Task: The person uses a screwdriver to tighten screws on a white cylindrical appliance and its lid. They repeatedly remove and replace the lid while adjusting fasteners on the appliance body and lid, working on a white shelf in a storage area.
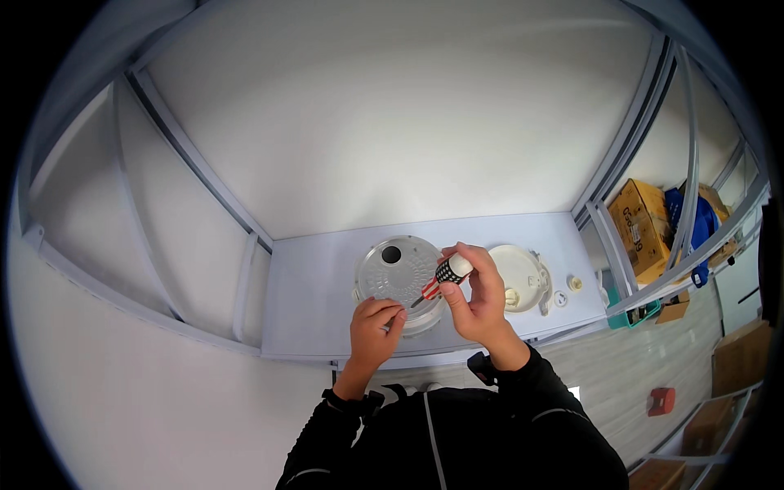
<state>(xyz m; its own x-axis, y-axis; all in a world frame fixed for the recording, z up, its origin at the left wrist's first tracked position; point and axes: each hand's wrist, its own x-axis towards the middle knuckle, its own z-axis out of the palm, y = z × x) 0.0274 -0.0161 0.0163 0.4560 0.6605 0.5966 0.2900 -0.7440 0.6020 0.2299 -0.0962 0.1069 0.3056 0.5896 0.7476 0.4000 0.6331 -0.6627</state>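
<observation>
My right hand (480,304) is wrapped around a screwdriver (443,276) whose thick handle has red and white stripes, a dark white-dotted band and a white rounded end. Its thin shaft slants down and left toward my left hand (377,330). That hand's fingers are pinched together by the shaft's tip; whatever they hold is too small to make out. Below both hands lies a round silver-grey part (382,273), like an appliance lid, with a dark round hole near its far edge. My hands hide its near right side.
To the right lie a white round shell (500,255) with a small cream part in it, and two small round pieces, one a cream cup (575,282). The white table (310,282) meets a wall behind; metal frame posts flank it. Cardboard boxes (641,229) stand farther right.
</observation>
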